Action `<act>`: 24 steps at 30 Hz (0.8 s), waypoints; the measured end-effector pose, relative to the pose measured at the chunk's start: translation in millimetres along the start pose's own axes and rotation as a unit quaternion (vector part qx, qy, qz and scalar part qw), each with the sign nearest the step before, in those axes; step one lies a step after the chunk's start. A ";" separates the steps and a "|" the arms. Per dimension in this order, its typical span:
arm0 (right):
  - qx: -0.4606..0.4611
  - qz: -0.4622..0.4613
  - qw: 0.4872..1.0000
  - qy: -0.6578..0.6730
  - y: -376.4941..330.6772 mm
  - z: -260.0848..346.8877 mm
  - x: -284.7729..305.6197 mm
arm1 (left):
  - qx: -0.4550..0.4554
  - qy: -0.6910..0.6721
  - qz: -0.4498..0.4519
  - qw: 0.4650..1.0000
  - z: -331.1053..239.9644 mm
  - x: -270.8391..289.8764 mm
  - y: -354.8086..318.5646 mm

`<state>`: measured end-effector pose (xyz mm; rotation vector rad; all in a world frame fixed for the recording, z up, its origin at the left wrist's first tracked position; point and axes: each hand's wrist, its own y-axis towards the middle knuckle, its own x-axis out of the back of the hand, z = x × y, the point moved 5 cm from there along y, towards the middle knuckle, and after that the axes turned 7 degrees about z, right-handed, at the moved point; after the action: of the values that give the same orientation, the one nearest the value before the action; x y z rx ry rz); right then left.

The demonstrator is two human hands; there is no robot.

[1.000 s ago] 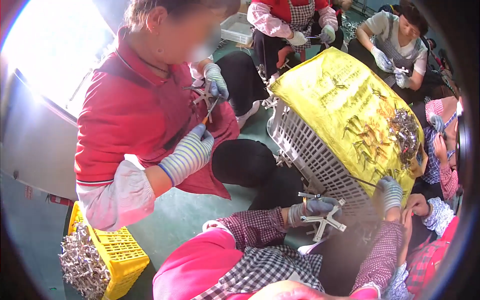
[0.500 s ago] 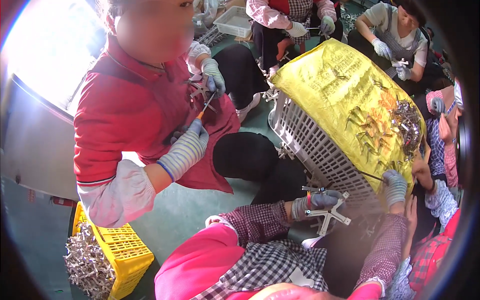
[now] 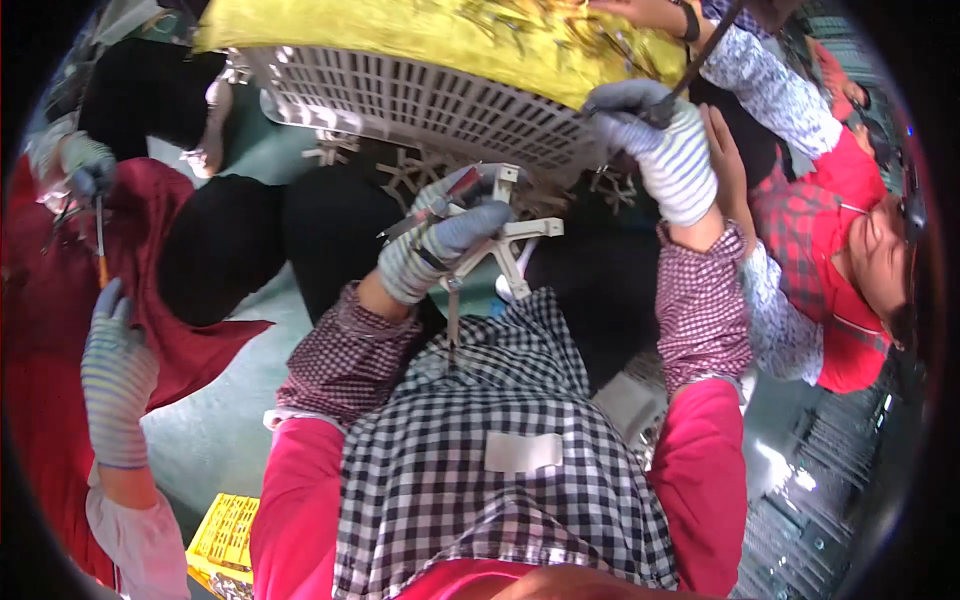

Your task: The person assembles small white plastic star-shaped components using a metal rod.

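My left hand (image 3: 440,245), in a striped grey-white glove, is closed around a white cross-shaped bracket (image 3: 530,229) above my lap. Thin metal pieces and a small red part show beside its fingers; how they are fixed is hidden. A narrow metal strip (image 3: 453,315) hangs below it. To the right and higher, my right hand (image 3: 655,140), gloved alike, grips a long dark rod-shaped tool (image 3: 705,50) that slants up and right. It is near the edge of a yellow sheet (image 3: 400,35) bearing small metal parts, apart from the bracket.
The sheet lies over a white slatted basket (image 3: 400,95) in front of me. More white brackets (image 3: 410,175) lie beneath it. At left a co-worker's gloved hand (image 3: 115,380) holds an orange-handled screwdriver (image 3: 101,250). Another person's arm (image 3: 785,90) reaches in at right. A yellow crate (image 3: 225,535) stands lower left.
My view has swung down and right, so the basket and sheet now sit higher. The dark tool pointed left over the sheet; now it points up and right. The bracket stays in my left hand.
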<state>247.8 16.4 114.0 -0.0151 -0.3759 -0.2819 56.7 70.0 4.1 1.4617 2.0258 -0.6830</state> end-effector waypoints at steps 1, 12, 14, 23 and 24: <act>-0.096 0.039 0.993 0.062 -9.0 -1.4 -11.2 | 0.011 0.009 -0.005 1.000 -0.6 -2.9 0.1; -0.185 0.149 0.963 0.129 -38.0 -27.4 -48.0 | 0.010 0.160 0.044 0.986 8.3 -11.8 -3.0; -0.168 0.157 0.965 0.124 -39.2 -29.3 -48.2 | -0.002 0.154 0.054 0.987 9.8 -12.0 -4.3; -0.184 0.187 0.959 0.103 -40.8 -35.4 -55.7 | 0.011 0.196 0.040 0.980 7.1 -10.7 -8.4; -0.194 0.192 0.959 0.082 -40.3 -36.1 -55.7 | 0.004 0.193 0.043 0.980 5.8 -11.0 -9.0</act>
<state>200.0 -9.8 58.6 -0.4438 -0.1417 0.0324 51.8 56.1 8.2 1.7848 2.2256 -0.3922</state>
